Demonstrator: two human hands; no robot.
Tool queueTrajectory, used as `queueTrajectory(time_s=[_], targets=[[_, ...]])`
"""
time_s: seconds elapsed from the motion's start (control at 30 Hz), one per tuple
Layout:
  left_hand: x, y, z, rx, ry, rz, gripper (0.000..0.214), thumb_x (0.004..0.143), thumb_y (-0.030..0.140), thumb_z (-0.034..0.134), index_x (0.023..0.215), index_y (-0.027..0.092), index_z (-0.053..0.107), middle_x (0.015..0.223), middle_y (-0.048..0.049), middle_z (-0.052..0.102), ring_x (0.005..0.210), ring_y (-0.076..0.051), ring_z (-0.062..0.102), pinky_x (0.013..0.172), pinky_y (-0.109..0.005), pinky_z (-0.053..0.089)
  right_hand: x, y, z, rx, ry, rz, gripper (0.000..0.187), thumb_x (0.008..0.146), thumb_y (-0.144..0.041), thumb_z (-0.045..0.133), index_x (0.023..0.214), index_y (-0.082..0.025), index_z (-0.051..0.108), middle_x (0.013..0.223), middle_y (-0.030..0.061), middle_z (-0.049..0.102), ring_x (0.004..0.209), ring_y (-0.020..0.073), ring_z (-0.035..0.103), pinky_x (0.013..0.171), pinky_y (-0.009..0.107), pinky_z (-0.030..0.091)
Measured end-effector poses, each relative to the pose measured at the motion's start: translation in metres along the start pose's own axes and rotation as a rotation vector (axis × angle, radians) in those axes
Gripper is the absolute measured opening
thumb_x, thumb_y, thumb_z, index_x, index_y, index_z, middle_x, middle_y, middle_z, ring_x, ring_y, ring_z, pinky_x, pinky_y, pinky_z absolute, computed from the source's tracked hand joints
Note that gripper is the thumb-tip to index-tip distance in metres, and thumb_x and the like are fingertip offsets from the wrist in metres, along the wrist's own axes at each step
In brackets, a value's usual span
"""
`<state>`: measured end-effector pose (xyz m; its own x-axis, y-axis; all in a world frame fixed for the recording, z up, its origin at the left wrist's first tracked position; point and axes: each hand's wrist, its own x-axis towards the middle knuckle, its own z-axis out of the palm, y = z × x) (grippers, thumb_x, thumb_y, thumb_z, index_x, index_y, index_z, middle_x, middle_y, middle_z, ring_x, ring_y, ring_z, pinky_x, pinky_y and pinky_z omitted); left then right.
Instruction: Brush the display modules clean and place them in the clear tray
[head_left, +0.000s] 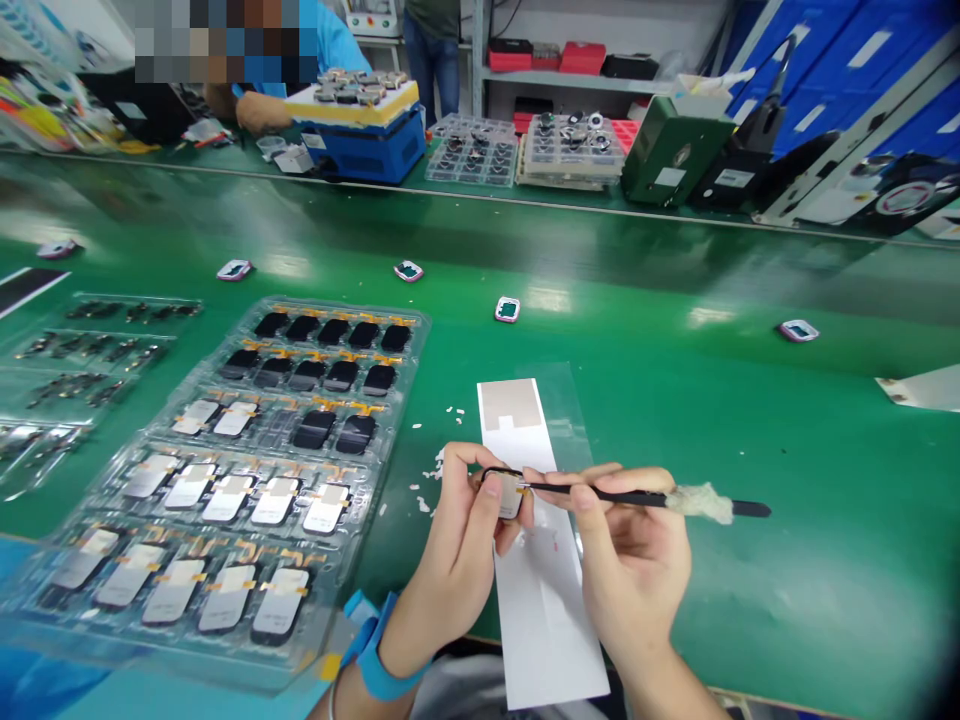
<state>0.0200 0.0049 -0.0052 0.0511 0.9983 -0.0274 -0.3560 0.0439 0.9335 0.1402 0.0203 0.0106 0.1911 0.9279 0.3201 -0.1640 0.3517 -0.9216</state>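
My left hand (450, 545) pinches a small grey flat part (510, 497) between thumb and fingers. My right hand (630, 560) grips black tweezers (622, 497) with a pale cloth wrap, their thin tip reaching across that part. Under both hands lies a long white backing strip (536, 590) with a pale rectangular patch at its far end. To the left stands a clear plastic tray (225, 480) holding several rows of dark and grey screen modules with orange flex tails.
The hands work over a green mat bench (787, 560), with small white scraps and several pink-rimmed parts (507, 309) on it. Across the bench, a co-worker's hand (259, 112) rests near a blue fixture (352, 135). Parts trays, a green machine (675, 145), shelves and blue bins stand behind.
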Motion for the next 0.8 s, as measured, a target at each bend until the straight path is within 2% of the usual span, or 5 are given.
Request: queueTrajectory(time_s=[0.27,0.43,0.6,0.7,0.8], targets=[[0.000,-0.001,0.002,-0.032,0.008,0.024,0.015,0.105,0.039,0.041,0.101,0.025,0.038,0.073,0.0048,0.058,0.050,-0.004,0.042,0.046,-0.014,0.030,-0.001,0.001,0.000,-0.001,0.006,0.029,0.012,0.091,-0.013,0.060,0.093,-0.024,0.056,0.087,0.0005,0.062,0.077,0.0166,0.076,0.062,0.025,0.066],[0.003,0.001,0.001,0.036,0.104,-0.001,0.026,0.099,0.045,0.052,0.097,0.024,0.038,0.063,0.0074,0.053,0.053,-0.007,0.050,0.046,-0.013,0.032,0.002,0.003,-0.007,0.082,0.010,0.100,0.010,0.093,-0.016,0.060,0.096,-0.025,0.056,0.087,0.0009,0.065,0.078,0.0178,0.076,0.062,0.027,0.066],[0.005,0.000,-0.001,0.130,0.161,0.002,0.038,0.091,0.042,0.067,0.091,0.025,0.033,0.060,0.0115,0.046,0.046,-0.005,0.042,0.046,-0.015,0.035,0.006,0.002,-0.012,0.133,0.078,0.120,0.010,0.092,-0.017,0.062,0.094,-0.024,0.057,0.087,0.0012,0.069,0.079,0.0195,0.077,0.072,0.032,0.067],[0.004,-0.001,-0.003,0.153,0.158,0.011,0.034,0.094,0.042,0.063,0.092,0.026,0.033,0.063,0.0108,0.044,0.050,-0.006,0.042,0.048,-0.015,0.035,0.006,0.001,-0.011,0.114,0.083,0.116,0.010,0.091,-0.018,0.064,0.094,-0.025,0.057,0.087,0.0013,0.069,0.081,0.0205,0.077,0.071,0.033,0.067],[0.004,-0.004,-0.005,0.161,0.104,0.016,0.026,0.099,0.041,0.055,0.099,0.026,0.035,0.066,0.0090,0.047,0.056,-0.007,0.045,0.052,-0.016,0.037,0.004,0.003,-0.010,0.092,0.095,0.123,0.011,0.090,-0.019,0.066,0.093,-0.024,0.057,0.086,0.0015,0.068,0.081,0.0212,0.077,0.070,0.034,0.067]])
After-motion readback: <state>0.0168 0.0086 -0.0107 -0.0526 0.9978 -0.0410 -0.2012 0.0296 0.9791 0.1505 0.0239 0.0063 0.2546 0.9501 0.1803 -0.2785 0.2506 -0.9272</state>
